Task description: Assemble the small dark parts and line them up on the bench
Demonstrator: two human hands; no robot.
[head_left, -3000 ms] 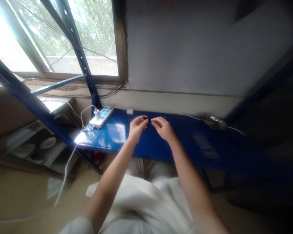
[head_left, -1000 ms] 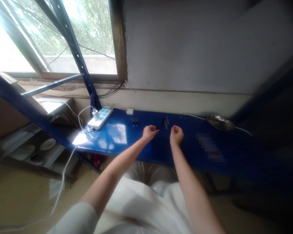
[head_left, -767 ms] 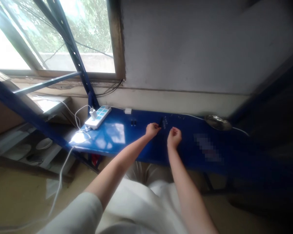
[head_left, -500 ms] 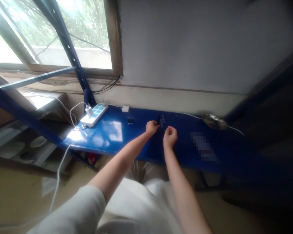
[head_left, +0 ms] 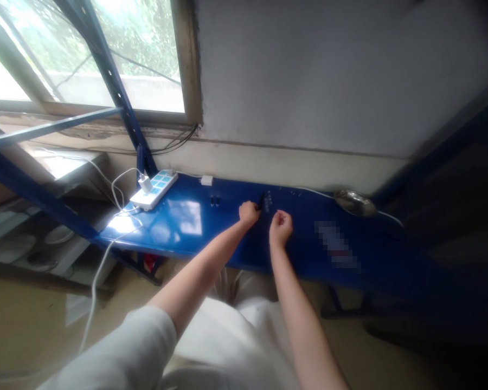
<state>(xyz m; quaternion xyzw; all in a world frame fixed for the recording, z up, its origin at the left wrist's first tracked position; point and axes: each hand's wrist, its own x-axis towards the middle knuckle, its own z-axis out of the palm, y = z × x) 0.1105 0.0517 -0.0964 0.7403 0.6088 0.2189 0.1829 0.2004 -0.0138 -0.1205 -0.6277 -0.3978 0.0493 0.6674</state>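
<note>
Over the blue table (head_left: 231, 233), my left hand (head_left: 249, 213) is closed on a slim dark object (head_left: 262, 200) whose tip sticks up past the fingers; its exact kind is too small to make out. My right hand (head_left: 281, 227) is held a short way to the right, fingers curled into a pinch. What lies between those fingertips, if anything, is hidden. Several small clear pieces (head_left: 267, 201) lie in a cluster on the table just beyond the gap between my hands. Two small dark pieces (head_left: 214, 201) stand or lie to the left of my left hand.
A white power strip (head_left: 154, 189) with a plug and cables sits at the table's left end. Near the back edge are a white adapter (head_left: 206, 180), several tiny bits (head_left: 295, 193) and a shiny metal dish (head_left: 354, 203). A blurred patch (head_left: 336, 246) lies at right.
My left hand has tilted and drawn slightly back from the clear pieces, showing more of the dark object. My right hand stays pinched in nearly the same place. The view has shifted slightly.
</note>
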